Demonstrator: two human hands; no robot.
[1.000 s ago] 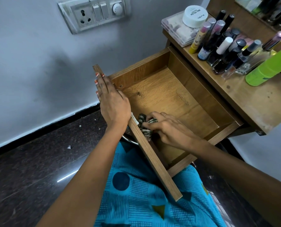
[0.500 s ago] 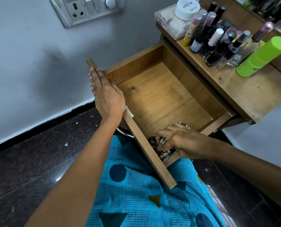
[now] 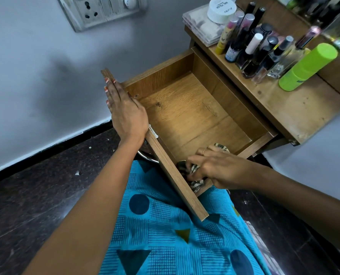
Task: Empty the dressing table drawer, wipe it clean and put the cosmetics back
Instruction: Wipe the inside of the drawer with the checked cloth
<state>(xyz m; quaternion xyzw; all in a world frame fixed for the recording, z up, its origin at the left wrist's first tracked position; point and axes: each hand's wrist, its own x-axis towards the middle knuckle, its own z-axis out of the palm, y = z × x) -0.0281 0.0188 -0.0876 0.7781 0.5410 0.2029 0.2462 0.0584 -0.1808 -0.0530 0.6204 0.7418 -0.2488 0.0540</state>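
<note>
Gripping hand: right hand (image 3: 220,169), fingers curled round a patterned cloth (image 3: 197,184), knuckles up; a ring (image 3: 204,151) shows on one finger.
Cloth position: bunched in the near right corner of the drawer (image 3: 189,116), against the inner face of the drawer front (image 3: 175,175); part of it shows beyond the fingers, by the right side wall.
Steadying hand: left hand (image 3: 125,114) lies flat along the top edge of the drawer front near its left end, fingers straight and together, grasping nothing.
Drawer state: pulled well out of the dressing table (image 3: 284,108); only the cloth and the right hand are seen inside, the wooden floor otherwise bare.
Cosmetics (image 3: 254,46): upright on the table top in a tight cluster of dark bottles and tubes, well apart from the drawer floor.
Beside cluster: green spray can (image 3: 308,66) at its right; clear plastic case (image 3: 199,26) at its left, with a white jar (image 3: 221,9) on top.
Wall: switchboard (image 3: 103,10) with a socket, above and left of the drawer.
Below drawer: blue patterned garment (image 3: 165,235) over the person's lap; dark stone floor (image 3: 36,205) on both sides.
</note>
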